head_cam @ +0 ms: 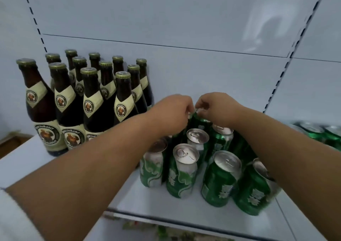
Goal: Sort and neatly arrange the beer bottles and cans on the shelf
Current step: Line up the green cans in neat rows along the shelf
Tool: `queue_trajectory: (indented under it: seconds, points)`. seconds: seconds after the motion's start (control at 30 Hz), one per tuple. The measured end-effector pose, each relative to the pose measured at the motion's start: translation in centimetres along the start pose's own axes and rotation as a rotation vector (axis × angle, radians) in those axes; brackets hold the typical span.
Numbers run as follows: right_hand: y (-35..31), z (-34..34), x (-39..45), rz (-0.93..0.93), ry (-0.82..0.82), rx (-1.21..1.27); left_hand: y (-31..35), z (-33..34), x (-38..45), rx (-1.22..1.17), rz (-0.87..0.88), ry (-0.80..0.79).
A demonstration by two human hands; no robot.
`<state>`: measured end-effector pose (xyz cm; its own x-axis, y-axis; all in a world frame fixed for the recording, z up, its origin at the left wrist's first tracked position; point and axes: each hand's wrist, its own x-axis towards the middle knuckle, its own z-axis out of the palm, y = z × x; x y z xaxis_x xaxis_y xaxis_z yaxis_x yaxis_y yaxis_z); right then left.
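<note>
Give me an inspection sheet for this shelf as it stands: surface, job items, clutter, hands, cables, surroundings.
Surface: pale shelf board, its front edge in view.
Job's things: brown beer bottles upright in rows on the left; green cans upright in a looser cluster on the right.
Clutter: nothing seen.
Grippers: left hand and right hand both curl their fingers at the top of the rear green can.
Cables: nothing seen.
Surroundings: pale back panel with slotted uprights; more green cans on the next bay at far right.
</note>
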<state>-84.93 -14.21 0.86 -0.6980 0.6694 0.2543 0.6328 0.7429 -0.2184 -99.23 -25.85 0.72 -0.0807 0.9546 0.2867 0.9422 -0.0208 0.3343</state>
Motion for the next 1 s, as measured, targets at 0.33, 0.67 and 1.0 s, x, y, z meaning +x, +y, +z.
queue_trajectory:
  seconds: [0.33,0.67,1.0]
  points:
    - [1.9,1.2,1.4,0.040,-0.053,-0.111,0.0,1.6,6.2,0.343,-0.148,-0.211]
    - [2.4,1.8,0.8,0.074,-0.059,-0.090,0.1,1.3,7.4,0.424,-0.035,-0.293]
    - [2.4,1.5,1.1,0.098,-0.007,0.012,-0.5,1.1,7.8,0.442,-0.007,-0.305]
